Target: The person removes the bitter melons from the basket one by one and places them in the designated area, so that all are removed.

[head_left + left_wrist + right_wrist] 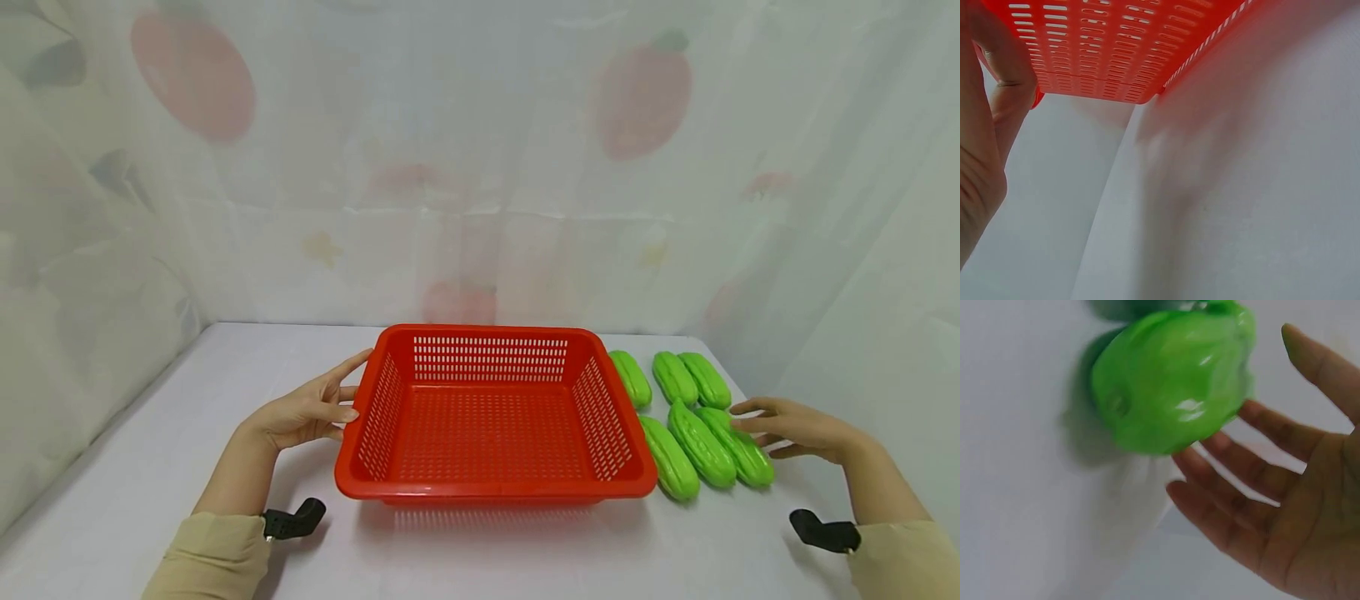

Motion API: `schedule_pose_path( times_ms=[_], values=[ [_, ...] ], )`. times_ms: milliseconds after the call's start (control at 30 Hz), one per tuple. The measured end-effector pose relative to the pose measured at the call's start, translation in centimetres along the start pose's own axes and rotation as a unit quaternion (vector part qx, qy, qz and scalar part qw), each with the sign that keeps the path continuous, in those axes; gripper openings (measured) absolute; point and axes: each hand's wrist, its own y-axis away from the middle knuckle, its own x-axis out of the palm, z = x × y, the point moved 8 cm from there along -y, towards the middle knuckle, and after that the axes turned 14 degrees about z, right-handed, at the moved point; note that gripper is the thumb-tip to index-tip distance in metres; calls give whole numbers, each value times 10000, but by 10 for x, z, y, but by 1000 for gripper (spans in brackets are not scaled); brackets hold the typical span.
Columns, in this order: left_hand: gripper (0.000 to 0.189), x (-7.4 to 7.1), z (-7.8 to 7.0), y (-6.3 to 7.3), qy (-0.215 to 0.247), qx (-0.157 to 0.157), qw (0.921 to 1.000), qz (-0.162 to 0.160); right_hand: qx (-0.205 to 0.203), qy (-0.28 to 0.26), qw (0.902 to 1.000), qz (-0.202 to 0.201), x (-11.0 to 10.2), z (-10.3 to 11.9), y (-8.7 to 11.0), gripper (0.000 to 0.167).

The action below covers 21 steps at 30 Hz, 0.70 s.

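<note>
My left hand [303, 412] grips the left rim of a red plastic basket [495, 492], thumb against the outer side. In the left wrist view, bent fingers [1013, 103] show beside the slotted wall. The basket holds nothing. Several glossy green bitter gourds [701, 446] with ribbed skins lie to its right. My right hand [810, 429] hovers at the right end of the group, fingers spread and loosely bent. Its fingertips reach the rightmost gourd [1172, 384], and whether they press on it cannot be told. No gourd is enclosed by that hand.
A white table [480, 554] carries everything. Behind it hangs a pale curtain [480, 167] with faded fruit prints, and similar cloth closes both sides. Black wrist mounts [294, 521] stick out from both beige sleeves [217, 554].
</note>
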Motion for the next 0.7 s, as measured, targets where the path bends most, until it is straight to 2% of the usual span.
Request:
schedule_pose_path(
  times_ms=[133, 300, 400, 567, 700],
  values=[
    [97, 0, -2, 1, -91, -131, 9999, -57, 60, 671, 9962, -553, -7, 28, 4, 72],
    [96, 1, -6, 1, -313, -224, 9992, -104, -177, 1381, 9783, -1534, -12, 75, 7, 68],
    [98, 1, -8, 3, -641, -440, 9961, -411, -442, 1525, 9684, -1923, -8, 104, 6, 66],
    [104, -1, -11, 10, -1404, -1029, 9787, -1085, -907, 1525, 9564, -2320, 3, 148, 8, 64],
    [109, 2, -18, 16, -2028, -1246, 9616, -1367, -1311, 1430, 9508, -2415, 14, 177, 11, 60]
  ],
)
